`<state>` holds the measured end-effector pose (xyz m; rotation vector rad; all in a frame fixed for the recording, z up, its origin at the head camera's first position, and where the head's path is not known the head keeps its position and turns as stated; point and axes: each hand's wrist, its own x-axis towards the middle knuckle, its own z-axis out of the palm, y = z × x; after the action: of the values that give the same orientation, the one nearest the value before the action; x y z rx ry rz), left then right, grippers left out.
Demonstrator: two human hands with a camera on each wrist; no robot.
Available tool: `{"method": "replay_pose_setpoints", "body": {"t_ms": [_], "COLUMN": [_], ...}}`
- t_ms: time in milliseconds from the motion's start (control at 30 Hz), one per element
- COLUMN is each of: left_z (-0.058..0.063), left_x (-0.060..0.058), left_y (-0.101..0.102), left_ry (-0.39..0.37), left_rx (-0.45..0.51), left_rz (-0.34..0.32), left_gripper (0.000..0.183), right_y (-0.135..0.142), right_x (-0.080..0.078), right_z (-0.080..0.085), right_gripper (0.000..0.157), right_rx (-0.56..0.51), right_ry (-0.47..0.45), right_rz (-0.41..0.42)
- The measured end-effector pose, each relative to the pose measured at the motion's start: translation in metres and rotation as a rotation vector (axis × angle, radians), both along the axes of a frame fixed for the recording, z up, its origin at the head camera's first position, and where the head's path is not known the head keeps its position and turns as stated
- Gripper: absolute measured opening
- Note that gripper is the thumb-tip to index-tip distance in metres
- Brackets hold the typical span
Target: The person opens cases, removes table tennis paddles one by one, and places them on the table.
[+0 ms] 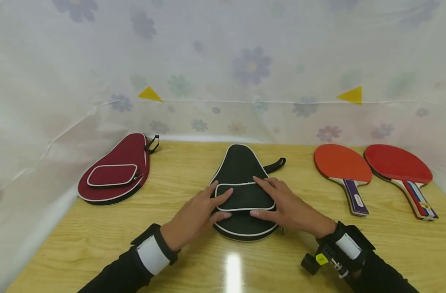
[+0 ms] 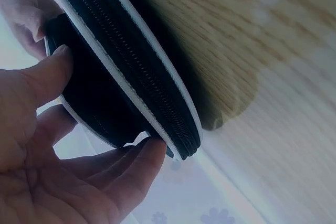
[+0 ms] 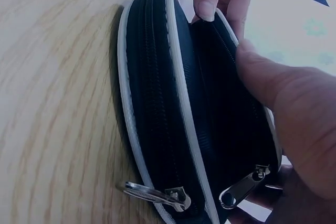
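While the black, white-piped, paddle-shaped fabric case (image 1: 239, 165) lies beneath them, the left hand (image 1: 199, 207) and right hand (image 1: 292, 207) pinch its rounded rectangular pocket (image 1: 242, 197); even pressure should serve best, clear of the silver metal zip pull (image 3: 244, 188) near the right fingers.

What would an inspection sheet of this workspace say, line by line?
Surface: wood-grain table, with bright glare near the front.
Job's things: black case with white trim, lying flat, front pocket upward.
Clutter: maroon case at left; orange-faced paddle and red-faced paddle at right.
Hands: left hand and right hand grip the pocket's opposite ends.
Cables: nothing seen.
Surroundings: flower-patterned sheet behind, bearing two yellow triangles.
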<state>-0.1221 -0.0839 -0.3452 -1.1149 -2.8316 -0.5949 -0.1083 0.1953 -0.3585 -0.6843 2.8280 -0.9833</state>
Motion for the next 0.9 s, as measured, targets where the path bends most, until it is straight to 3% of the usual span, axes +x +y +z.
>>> {"method": "replay_pose_setpoints", "body": {"t_ms": [400,667,900], "left_z": [0.002,0.004,0.005], "left_x": [-0.006,-0.012,-0.020], "left_y": [-0.002,-0.003,-0.008], "left_ry": [-0.057,-0.139,-0.156], "left_rx": [0.013,0.017,0.007], "left_rz": [-0.010,0.017,0.034], "left_gripper": [0.054,0.054,0.051], "right_y": [-0.010,-0.017,-0.023], "right_x": [-0.001,0.003,0.006], "right_z": [-0.005,-0.007,-0.003], "right_gripper": [0.085,0.084,0.087], "right_rx": [0.017,0.044,0.082], "right_ry": [0.060,0.128,0.132], "right_rz": [-0.037,-0.051,-0.049]}}
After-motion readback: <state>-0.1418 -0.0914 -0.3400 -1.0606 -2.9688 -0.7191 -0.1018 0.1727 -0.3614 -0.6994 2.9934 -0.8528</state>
